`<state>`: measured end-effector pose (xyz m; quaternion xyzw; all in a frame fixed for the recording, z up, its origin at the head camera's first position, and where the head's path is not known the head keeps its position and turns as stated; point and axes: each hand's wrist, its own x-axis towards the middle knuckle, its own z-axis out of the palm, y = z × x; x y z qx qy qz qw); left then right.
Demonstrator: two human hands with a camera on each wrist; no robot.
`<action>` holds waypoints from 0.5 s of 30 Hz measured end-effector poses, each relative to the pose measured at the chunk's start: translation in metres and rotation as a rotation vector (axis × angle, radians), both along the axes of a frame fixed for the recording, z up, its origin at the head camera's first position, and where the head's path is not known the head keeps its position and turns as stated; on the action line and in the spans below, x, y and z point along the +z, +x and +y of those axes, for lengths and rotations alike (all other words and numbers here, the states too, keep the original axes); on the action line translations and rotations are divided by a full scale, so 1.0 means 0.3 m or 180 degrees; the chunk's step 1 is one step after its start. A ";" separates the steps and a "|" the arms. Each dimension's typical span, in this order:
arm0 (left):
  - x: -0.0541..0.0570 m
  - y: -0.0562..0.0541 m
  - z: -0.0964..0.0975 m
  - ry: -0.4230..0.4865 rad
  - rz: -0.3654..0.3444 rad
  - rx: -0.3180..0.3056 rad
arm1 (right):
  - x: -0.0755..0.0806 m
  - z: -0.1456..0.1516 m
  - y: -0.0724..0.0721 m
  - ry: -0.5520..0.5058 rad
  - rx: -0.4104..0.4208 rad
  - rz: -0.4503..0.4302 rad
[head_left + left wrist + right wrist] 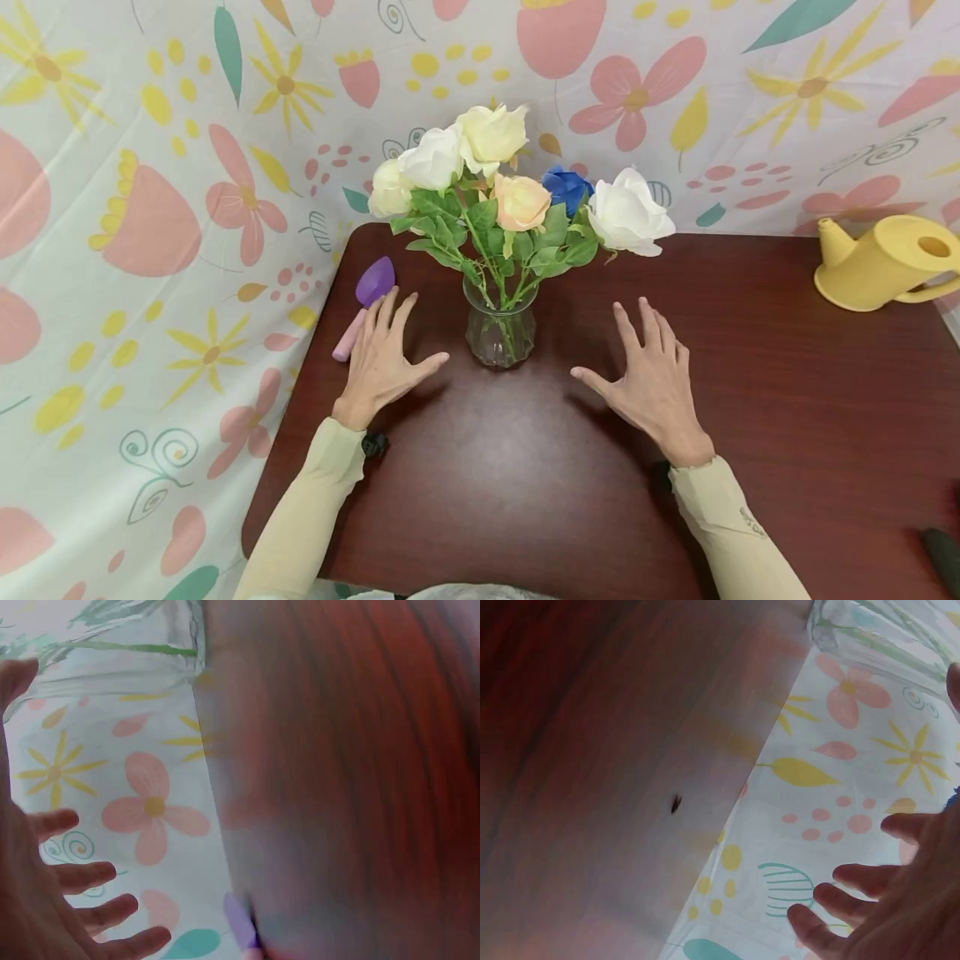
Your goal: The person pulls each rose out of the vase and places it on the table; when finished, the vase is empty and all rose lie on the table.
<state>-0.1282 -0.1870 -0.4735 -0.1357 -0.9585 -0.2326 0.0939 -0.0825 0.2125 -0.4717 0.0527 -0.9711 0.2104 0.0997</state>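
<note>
A clear glass vase (500,333) stands on the dark red-brown table, holding white, cream, peach and blue roses (522,202) with green leaves. My left hand (382,358) is to the left of the vase, fingers spread, holding nothing. Close to its fingertips lies a small trowel (375,282) with a purple blade and pink handle, partly hidden by the hand in the head view. To the vase's right, my right hand (651,379) also has its fingers spread and holds nothing. Both wrist views show the vase (127,667) beyond the thumb, apart from the hand.
A yellow watering can (870,262) stands at the table's back right. Behind and left of the table hangs a flower-printed cloth (187,333). A dark object (941,558) is cut off at the lower right edge.
</note>
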 end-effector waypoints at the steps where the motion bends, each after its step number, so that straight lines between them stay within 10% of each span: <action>1: -0.001 0.002 0.003 0.0153 -0.0022 -0.0002 | 0.001 0.000 0.000 -0.0088 0.0001 0.0037; 9: -0.006 0.001 0.051 0.1654 -0.0254 -0.0197 | 0.020 -0.025 0.000 -0.1000 0.0039 0.0630; 15: -0.021 -0.014 0.097 0.2142 -0.0407 -0.0449 | 0.058 -0.061 -0.016 -0.1573 0.0201 0.1029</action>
